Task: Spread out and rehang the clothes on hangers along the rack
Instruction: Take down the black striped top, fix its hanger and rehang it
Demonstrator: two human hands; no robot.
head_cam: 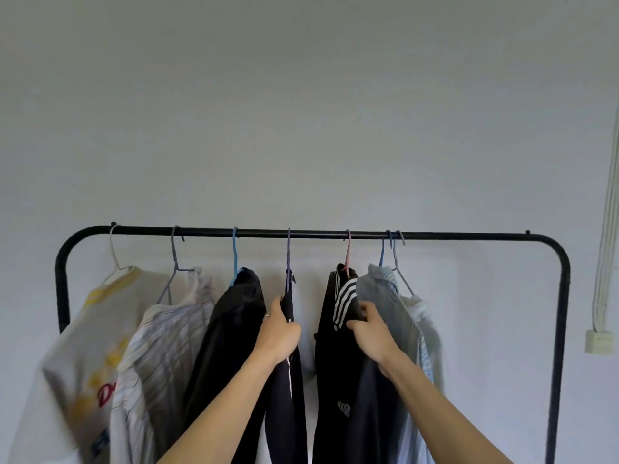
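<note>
A black metal rack [318, 234] spans the view with several garments on hangers. From the left hang a white T-shirt with yellow print [90, 333], a pale striped shirt [160, 346] and a black garment [231, 329]. My left hand [279, 329] grips a dark navy garment [289, 396] on a purple hanger [288, 259]. My right hand [371, 329] holds the shoulder of a black top with white stripes [338, 346] on a pink hanger [348, 252]. A light blue shirt [398, 303] and a white one [418, 306] hang bunched just right of it.
A grey wall stands behind the rack. White cables [606, 229] run down the wall at the far right to a small box [599, 341]. The bar is bare from the last hanger to the right upright [561, 329].
</note>
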